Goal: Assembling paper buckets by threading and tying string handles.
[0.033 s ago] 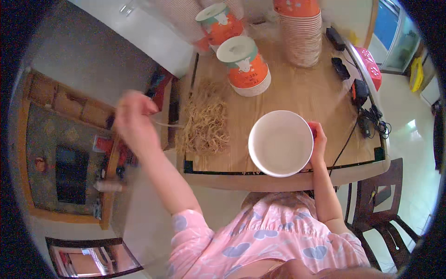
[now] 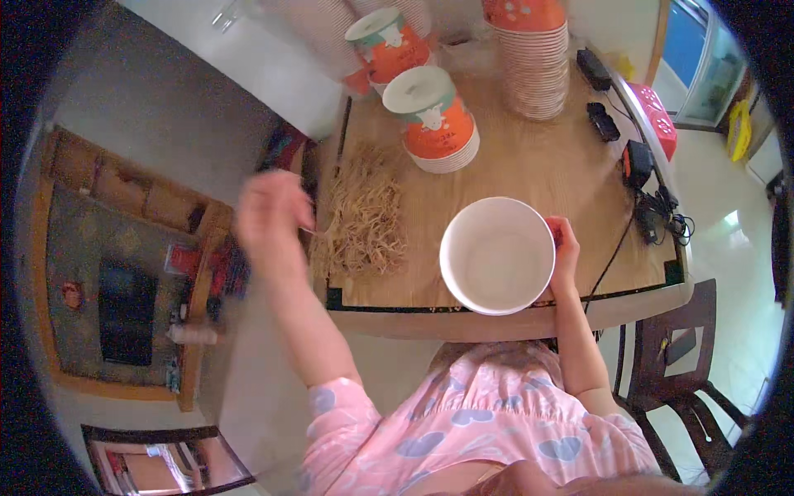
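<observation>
My right hand (image 2: 564,250) is closed on the right side of a white paper tub (image 2: 496,256), its fingers partly hidden behind the wall. The tub stands by the table's near edge, mouth up, with a pale inside. My left hand (image 2: 277,211) is raised beyond the table's left edge, smeared by motion. Its fingers are curled and seem to pinch a thin dried strand that trails towards the pile. That loose, tangled pile of pale brown dried strands (image 2: 364,219) lies on the left of the table.
On the wooden table (image 2: 529,165), two stacks of orange and green paper tubs (image 2: 442,128) stand at the back. A tall sleeve of nested tubs (image 2: 529,70) is right of them. Black adapters and cables (image 2: 653,207) line the right edge. A dark chair (image 2: 674,355) stands right.
My left hand has moved right and slightly nearer the pile; less of the pale strand shows between them. The right hand and tub have stayed put.
</observation>
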`<act>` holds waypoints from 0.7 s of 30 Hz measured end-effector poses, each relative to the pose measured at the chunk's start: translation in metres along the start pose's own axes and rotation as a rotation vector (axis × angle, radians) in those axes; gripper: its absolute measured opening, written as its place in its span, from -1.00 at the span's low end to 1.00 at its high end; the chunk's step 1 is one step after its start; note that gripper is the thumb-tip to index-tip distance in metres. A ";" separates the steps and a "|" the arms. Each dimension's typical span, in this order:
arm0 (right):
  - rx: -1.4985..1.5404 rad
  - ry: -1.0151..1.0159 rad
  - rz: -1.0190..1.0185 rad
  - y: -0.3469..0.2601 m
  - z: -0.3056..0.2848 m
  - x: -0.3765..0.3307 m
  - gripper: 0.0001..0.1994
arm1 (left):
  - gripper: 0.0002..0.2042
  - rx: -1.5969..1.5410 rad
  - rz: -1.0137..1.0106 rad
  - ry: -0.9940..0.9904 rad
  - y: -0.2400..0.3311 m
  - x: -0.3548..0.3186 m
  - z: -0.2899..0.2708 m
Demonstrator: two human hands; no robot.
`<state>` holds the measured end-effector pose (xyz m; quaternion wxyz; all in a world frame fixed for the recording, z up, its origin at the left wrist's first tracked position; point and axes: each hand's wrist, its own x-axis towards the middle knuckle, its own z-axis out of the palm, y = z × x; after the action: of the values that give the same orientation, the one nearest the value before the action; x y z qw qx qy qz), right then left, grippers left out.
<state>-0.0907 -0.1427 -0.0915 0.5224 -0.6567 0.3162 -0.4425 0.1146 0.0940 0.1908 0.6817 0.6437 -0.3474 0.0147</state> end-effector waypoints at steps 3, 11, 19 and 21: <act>0.163 0.024 0.074 -0.022 -0.010 0.003 -0.91 | -0.98 0.417 -0.146 -0.178 -0.024 -0.069 0.053; 0.060 -0.655 0.024 -0.195 -0.047 -0.041 -0.70 | -0.93 0.306 -0.081 -0.388 -0.030 -0.148 0.097; 0.270 -0.681 -0.028 -0.179 -0.024 -0.053 -0.77 | -0.90 0.367 0.073 -0.512 -0.039 -0.162 0.106; 0.305 -0.664 -0.002 -0.175 -0.022 -0.055 -0.77 | -0.89 0.337 0.091 -0.473 -0.040 -0.164 0.106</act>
<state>-0.1418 -0.0589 0.0656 0.6881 -0.6796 0.0591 -0.2475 -0.0396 0.0629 0.0678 0.4637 0.7173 -0.5178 -0.0478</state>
